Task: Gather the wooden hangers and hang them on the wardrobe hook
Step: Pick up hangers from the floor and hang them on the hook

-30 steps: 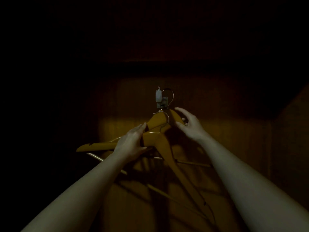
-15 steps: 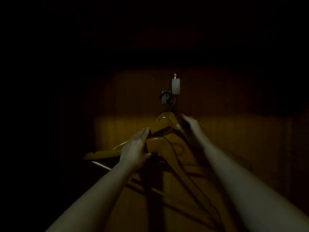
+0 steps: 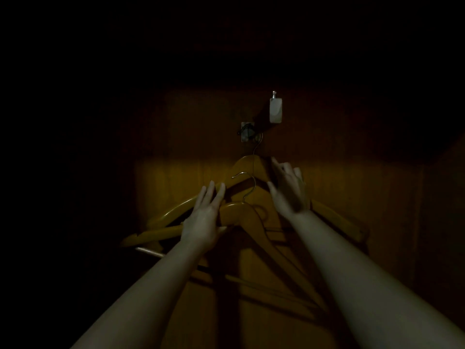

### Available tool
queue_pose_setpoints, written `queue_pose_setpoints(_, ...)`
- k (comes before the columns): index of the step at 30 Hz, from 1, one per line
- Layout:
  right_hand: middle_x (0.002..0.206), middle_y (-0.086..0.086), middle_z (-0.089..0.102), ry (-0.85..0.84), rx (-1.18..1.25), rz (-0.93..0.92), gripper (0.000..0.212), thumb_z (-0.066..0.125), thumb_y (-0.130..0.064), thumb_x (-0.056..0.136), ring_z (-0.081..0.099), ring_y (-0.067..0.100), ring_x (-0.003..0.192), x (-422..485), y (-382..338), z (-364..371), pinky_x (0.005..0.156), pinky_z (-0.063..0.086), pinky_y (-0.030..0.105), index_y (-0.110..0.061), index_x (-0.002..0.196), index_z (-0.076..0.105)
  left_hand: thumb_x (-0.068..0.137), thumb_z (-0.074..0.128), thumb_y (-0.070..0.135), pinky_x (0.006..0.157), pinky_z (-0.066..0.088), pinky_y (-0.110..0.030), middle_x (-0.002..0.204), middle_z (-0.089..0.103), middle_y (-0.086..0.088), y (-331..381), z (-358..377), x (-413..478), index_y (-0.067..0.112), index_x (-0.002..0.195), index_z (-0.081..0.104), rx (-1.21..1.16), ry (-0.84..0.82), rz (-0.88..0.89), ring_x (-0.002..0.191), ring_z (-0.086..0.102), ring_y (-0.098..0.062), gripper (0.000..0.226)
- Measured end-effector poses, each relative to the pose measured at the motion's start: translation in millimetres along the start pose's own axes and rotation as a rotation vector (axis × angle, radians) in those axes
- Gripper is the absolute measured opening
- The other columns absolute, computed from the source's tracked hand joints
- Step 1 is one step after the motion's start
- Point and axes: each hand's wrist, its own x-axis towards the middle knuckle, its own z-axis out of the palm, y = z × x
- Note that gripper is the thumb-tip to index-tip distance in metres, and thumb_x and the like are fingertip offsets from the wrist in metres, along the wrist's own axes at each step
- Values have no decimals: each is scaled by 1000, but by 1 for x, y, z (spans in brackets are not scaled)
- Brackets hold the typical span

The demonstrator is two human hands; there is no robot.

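The metal wardrobe hook sits on the dim wooden back panel. One wooden hanger hangs from it by its wire. A second wooden hanger is in front and lower, and its metal hook is free in the air. My left hand holds this front hanger at its left shoulder, fingers pointing up and thumb under the wood. My right hand is blurred, with fingers loosely spread at the hung hanger's right shoulder, and grips nothing. More hanger bars show below in shadow.
A small white tag-like piece hangs from a pin just up and right of the hook. The wardrobe panel is lit only in a band around the hangers. Everything to the sides and above is dark.
The rear hanger now hangs lower from the wardrobe hook by its wire. My right hand has loosened from its top. My left hand still holds the front hanger.
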Motion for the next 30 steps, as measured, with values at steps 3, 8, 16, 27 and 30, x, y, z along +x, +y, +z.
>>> queue_pose_setpoints(3, 147, 4, 30, -28, 68, 59, 61, 54, -22, 92, 31, 26, 134, -29, -4, -13, 108, 35, 43, -21, 146, 25, 81, 68, 23, 114, 25, -56, 158, -14, 4, 4, -4, -19, 35, 148, 1, -27, -42, -10, 147, -8, -19, 96)
queue_pose_setpoints(8, 152, 7, 28, -206, 206, -13, 48, 38, -33, 98, 23, 28, 142, -88, -5, -28, 115, 23, 43, -28, 145, 29, 85, 63, 33, 105, 38, -40, 147, 37, -2, 28, -9, -63, 31, 146, 19, 45, -136, -28, 133, 39, -21, 75)
queue_pose_setpoints(16, 153, -7, 23, -313, 291, -102, 92, 60, -46, 84, 45, 22, 128, -159, 14, -69, 104, 40, 46, -44, 144, -9, 77, 69, 44, 99, 46, -41, 138, 49, 0, 75, -28, -104, 33, 141, 31, 15, -147, -30, 124, 49, -20, 75)
queue_pose_setpoints(27, 151, -10, 29, -116, 150, -261, 77, 59, -26, 89, 44, 21, 130, -144, 12, -98, 102, 42, 38, -33, 149, 11, 76, 69, 46, 96, 49, -45, 134, 51, -5, 104, -47, -95, 25, 141, 27, -143, -3, 11, 119, 54, -24, 80)
queue_pose_setpoints(30, 151, -10, 29, -89, 156, -269, 77, 58, -24, 91, 46, 23, 128, -123, 12, -100, 101, 41, 39, -33, 149, 8, 84, 62, 40, 103, 44, -40, 141, 45, -3, 103, -51, -87, 26, 143, 21, -83, 93, 115, 127, 47, -21, 73)
